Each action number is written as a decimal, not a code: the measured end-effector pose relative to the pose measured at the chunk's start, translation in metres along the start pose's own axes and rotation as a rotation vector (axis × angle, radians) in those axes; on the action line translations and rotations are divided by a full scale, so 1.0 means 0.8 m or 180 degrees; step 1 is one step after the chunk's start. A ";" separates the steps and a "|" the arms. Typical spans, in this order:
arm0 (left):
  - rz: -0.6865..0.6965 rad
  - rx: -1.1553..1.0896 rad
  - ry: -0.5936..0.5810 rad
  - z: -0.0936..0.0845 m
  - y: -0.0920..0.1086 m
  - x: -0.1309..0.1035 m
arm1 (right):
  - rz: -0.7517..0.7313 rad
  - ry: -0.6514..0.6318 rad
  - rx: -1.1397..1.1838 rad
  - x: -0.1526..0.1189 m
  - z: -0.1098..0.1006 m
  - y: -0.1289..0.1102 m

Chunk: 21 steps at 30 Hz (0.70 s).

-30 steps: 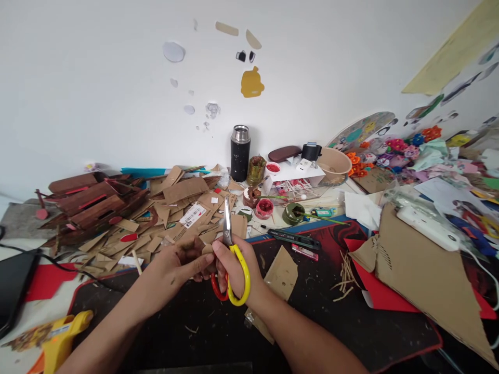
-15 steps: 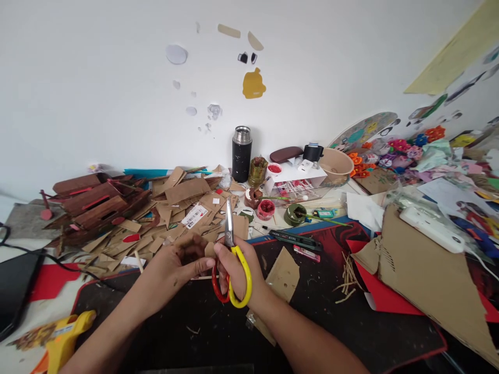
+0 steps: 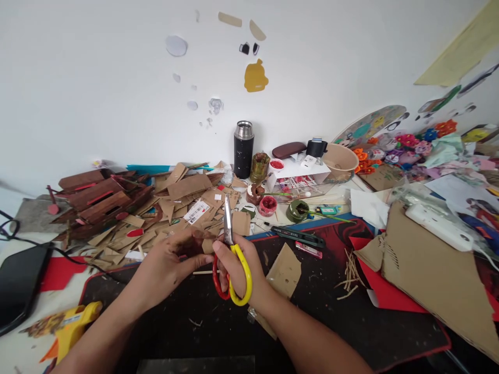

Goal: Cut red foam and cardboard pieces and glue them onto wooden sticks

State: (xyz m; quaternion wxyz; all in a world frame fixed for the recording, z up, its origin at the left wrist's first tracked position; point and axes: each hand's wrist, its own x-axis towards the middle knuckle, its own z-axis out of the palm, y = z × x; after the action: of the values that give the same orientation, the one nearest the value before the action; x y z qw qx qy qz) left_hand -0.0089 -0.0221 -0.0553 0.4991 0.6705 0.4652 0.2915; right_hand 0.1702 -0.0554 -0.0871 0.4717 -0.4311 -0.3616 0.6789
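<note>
My right hand (image 3: 244, 262) grips a pair of scissors (image 3: 240, 278) with one red and one yellow handle loop. The blades point up and away and lie together. Close on its left, my left hand (image 3: 177, 265) pinches a small piece of brown cardboard (image 3: 208, 245) between thumb and fingers. Part of that piece is hidden behind the fingers. Below both hands lies a dark mat (image 3: 187, 322), and a larger cardboard offcut (image 3: 286, 267) rests on it beside my right wrist.
Cardboard scraps (image 3: 156, 228) pile up at the back left beside a brown cardboard model (image 3: 101, 195). A black flask (image 3: 244, 153), paint pots (image 3: 267, 205) and a utility knife (image 3: 298, 235) stand or lie behind. A yellow glue gun (image 3: 74, 324) is at front left, a large cardboard sheet (image 3: 436, 275) at right.
The view has shifted slightly, so the background sits a little higher and further right. Both hands keep their hold on the scissors and the cardboard piece, with little movement.
</note>
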 end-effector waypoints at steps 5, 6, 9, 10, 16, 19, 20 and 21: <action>0.0074 0.0117 0.0123 0.000 -0.009 0.001 | -0.0056 -0.0049 -0.0004 0.001 -0.001 0.004; 0.0072 0.0111 0.0137 0.001 -0.009 0.001 | -0.0062 -0.0031 -0.0014 0.001 -0.002 0.004; 0.0098 0.0054 0.0157 0.002 -0.006 0.001 | -0.0061 0.0007 -0.0054 0.001 -0.003 0.007; 0.0114 0.0047 0.0160 0.002 -0.004 0.001 | -0.0055 0.0009 -0.0067 0.001 -0.003 0.008; 0.0128 0.0034 0.0033 0.000 0.004 0.003 | -0.0114 0.0042 -0.0115 0.003 -0.004 0.011; 0.0130 0.0067 0.0012 0.000 0.002 0.003 | -0.0052 0.0046 -0.0117 0.003 -0.003 0.010; 0.0116 0.0075 -0.0001 0.000 0.000 0.003 | -0.0044 0.0042 -0.0130 0.003 -0.002 0.010; 0.0094 0.0066 -0.0019 0.000 -0.001 0.002 | -0.0044 0.0032 -0.0152 0.003 -0.002 0.009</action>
State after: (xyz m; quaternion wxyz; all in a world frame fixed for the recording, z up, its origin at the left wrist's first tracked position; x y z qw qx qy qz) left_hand -0.0086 -0.0202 -0.0561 0.4893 0.6833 0.4566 0.2920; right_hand 0.1689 -0.0548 -0.0948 0.4677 -0.4432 -0.3783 0.6646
